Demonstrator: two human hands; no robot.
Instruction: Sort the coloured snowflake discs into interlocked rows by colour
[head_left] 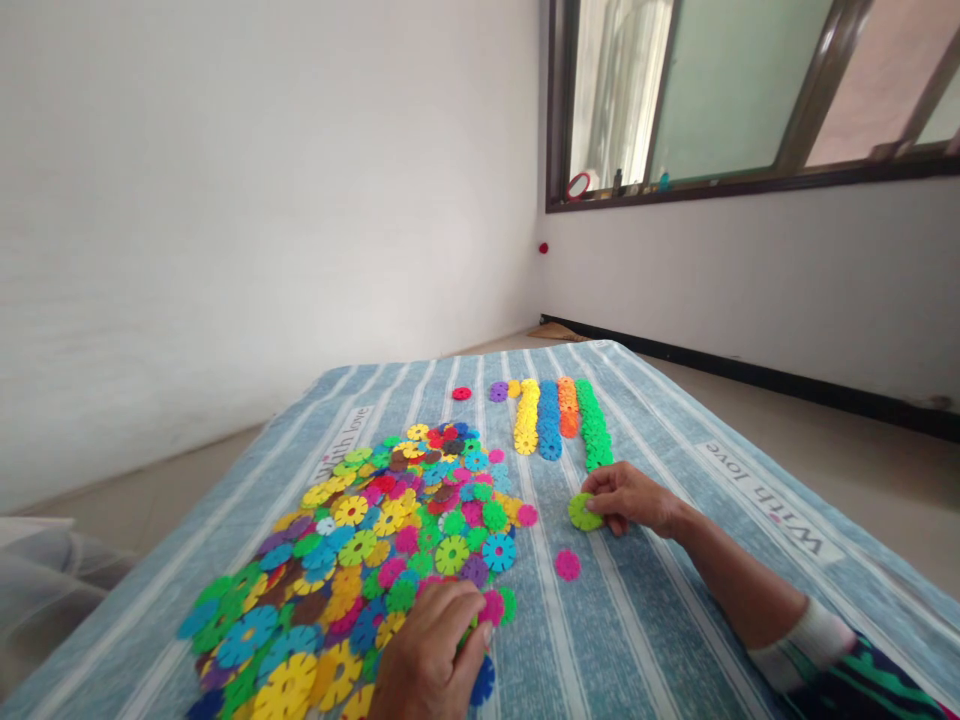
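Right fingers (609, 488) pinch a green plastic disc (583, 512); left fingers (469, 612) curl at the colored disc pile (352, 560), grip unclear.

A home bedroom: a mattress (645, 640) in a striped blue cover lies on a bare floor (862, 480), between plain white walls (225, 200) beneath a curtained window (675, 90).
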